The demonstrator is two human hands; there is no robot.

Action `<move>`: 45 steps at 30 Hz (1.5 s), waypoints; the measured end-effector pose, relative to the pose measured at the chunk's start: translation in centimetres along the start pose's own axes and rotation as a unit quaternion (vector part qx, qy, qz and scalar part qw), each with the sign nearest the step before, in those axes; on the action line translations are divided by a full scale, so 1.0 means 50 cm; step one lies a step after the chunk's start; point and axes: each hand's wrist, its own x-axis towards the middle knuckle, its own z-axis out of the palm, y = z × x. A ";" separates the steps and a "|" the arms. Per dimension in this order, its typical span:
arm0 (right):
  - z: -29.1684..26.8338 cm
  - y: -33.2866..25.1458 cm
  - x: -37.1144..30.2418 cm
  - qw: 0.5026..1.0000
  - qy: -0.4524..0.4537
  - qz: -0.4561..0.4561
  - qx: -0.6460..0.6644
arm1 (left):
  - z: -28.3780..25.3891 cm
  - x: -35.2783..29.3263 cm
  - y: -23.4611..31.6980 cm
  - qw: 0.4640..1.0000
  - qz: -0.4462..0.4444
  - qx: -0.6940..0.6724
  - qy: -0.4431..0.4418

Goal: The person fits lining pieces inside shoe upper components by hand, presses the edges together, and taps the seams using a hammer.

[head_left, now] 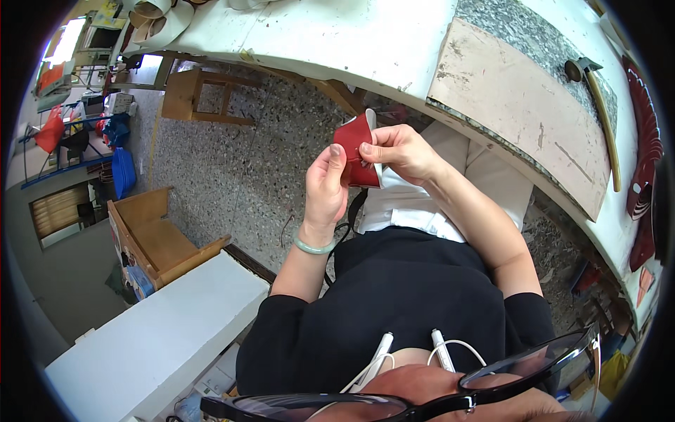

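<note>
Above my lap, both hands grip a folded red leather-like piece (357,135) with a pale edge along its right side. My left hand (327,184), with a pale green bangle at the wrist, is closed on the piece's lower left part, thumb upward. From the right, my right hand (406,153) pinches the pale edge, its thumb lying over the red face near the middle. The two thumbs are close together but apart. Fingers behind the piece are partly hidden, and whether something small lies between the fingertips I cannot tell.
A white worktable (351,43) curves along the far and right sides. It carries a worn board (517,116), a hammer (603,126) and red cut pieces (643,165). A wooden stool (184,95), an open wooden box (158,243) and a white cabinet top (165,337) stand left.
</note>
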 end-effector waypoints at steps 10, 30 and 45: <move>0.035 -0.020 -0.020 1.000 0.002 -0.026 0.013 | 0.001 -0.020 0.009 0.998 0.050 -0.023 -0.027; 0.036 -0.007 0.002 0.987 0.054 0.081 0.127 | -0.028 -0.043 0.021 0.983 0.067 0.168 -0.041; 0.015 -0.012 0.001 0.999 0.032 0.025 0.005 | -0.009 -0.018 0.016 0.998 -0.048 -0.034 0.009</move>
